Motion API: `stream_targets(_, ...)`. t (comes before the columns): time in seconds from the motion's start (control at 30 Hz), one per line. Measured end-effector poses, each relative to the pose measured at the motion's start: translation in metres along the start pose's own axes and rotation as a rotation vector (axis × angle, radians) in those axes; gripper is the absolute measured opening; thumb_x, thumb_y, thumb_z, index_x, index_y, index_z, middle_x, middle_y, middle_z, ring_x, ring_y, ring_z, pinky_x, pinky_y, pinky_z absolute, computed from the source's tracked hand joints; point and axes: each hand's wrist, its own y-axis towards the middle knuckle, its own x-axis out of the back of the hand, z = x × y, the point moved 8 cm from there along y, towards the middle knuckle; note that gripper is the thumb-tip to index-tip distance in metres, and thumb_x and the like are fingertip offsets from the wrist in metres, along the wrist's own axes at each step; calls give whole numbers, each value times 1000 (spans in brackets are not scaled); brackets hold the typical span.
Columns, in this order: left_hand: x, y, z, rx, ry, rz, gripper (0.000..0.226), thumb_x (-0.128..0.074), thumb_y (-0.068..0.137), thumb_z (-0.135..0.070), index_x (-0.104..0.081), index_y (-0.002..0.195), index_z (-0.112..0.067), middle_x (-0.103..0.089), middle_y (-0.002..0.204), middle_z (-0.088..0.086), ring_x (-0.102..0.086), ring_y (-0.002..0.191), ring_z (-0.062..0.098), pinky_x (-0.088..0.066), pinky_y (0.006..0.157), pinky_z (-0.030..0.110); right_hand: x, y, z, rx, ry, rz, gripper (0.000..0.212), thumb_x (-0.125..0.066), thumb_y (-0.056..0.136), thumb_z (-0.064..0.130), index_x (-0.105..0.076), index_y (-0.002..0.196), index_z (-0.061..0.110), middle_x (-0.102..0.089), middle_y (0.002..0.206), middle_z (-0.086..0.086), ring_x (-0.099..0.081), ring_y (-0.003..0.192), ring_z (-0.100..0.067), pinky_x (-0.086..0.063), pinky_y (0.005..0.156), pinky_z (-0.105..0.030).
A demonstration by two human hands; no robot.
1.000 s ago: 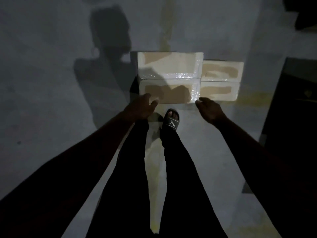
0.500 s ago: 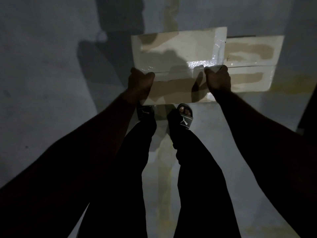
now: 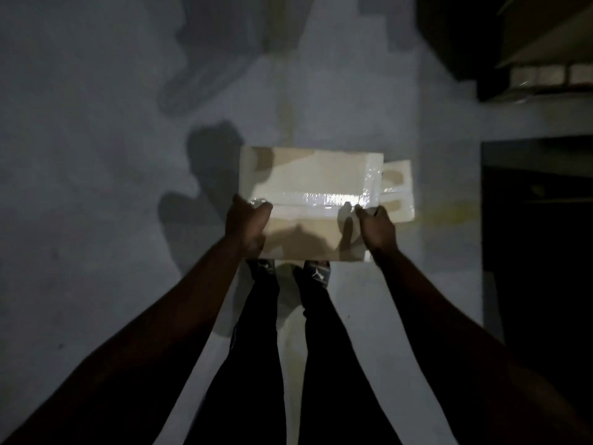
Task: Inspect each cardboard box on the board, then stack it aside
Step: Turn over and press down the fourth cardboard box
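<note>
holding the cardboard box [image 3: 316, 178] up, head view: your left hand [image 3: 247, 227] curls round its near left edge, your right hand [image 3: 376, 228] pinches the near right edge, right at the glossy tape [image 3: 324, 199]. gripping both ends likely turns the top face to the light for inspection. box hangs above your feet [image 3: 317, 273]; another box [image 3: 399, 191] lies on the floor [image 3: 96, 203] beyond its right end.

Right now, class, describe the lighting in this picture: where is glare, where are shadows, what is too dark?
Head view: dim overall, brightest on the held box; glare streaks its shiny strip; the left hand and right hand throw shadows on its near face; the far right is nearly black.
</note>
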Motion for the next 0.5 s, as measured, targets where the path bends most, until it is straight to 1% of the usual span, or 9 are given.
stream_targets(0.03,8,-21,-8,-14,5,14,63,-65,87,-36,-44,138,-6,-55,137,15,-55,122,34,-41,83,28,16,-18,3,3,8,-7,62,-60,92,54,-53,130,6,-62,132,-18,-58,121,-36,-46,102,-42)
stream_targets(0.1,27,-61,-23,-49,27,37,70,-65,82,-41,-44,139,-6,-56,137,16,-55,122,35,-47,91,33,46,-54,9,8,16,-8,62,-58,94,54,-53,128,3,-62,130,-19,-58,119,-35,-46,100,-41)
stream_targets(0.2,49,-117,-47,-129,70,90,74,-64,83,-42,-42,142,-5,-57,138,17,-55,123,37,-47,100,39,91,-107,14,44,55,-27,49,-56,96,51,-55,111,5,-64,121,-19,-60,107,-29,-43,87,-36)
stream_targets(0.27,56,-145,-56,-174,103,125,75,-63,76,-48,-48,138,-7,-60,134,16,-58,120,35,-49,98,38,118,-137,7,55,72,-54,39,-56,96,51,-54,103,13,-65,117,-18,-57,98,-25,-38,81,-32)
stream_targets(0.3,58,-159,-62,-205,111,142,70,-63,77,-46,-53,134,-8,-63,131,14,-59,118,34,-49,95,34,130,-150,1,57,89,-71,37,-56,96,51,-55,101,14,-65,116,-17,-57,98,-25,-37,80,-32)
stream_targets(0.37,58,-180,-75,-260,130,174,46,-66,87,-34,-61,124,-7,-67,122,11,-61,116,32,-44,86,27,150,-175,-12,57,138,-117,40,-56,96,50,-58,101,10,-65,114,-16,-59,102,-28,-39,81,-32)
stream_targets(0.4,56,-191,-82,-288,143,191,40,-65,90,-30,-62,122,-5,-67,117,9,-61,115,31,-42,83,26,159,-186,-19,52,167,-141,43,-56,95,50,-60,103,8,-66,114,-15,-59,103,-30,-41,82,-34)
stream_targets(0.43,54,-201,-89,-311,155,210,41,-65,90,-31,-62,121,-4,-66,117,8,-61,115,30,-40,82,25,167,-196,-27,44,196,-164,43,-56,95,50,-61,104,8,-66,113,-14,-60,103,-31,-43,83,-35)
stream_targets(0.5,46,-215,-100,-363,177,241,58,-65,80,-44,-60,123,-6,-66,122,11,-62,112,31,-41,80,26,181,-216,-46,19,261,-217,41,-56,95,49,-62,105,9,-66,111,-13,-61,101,-30,-46,83,-35)
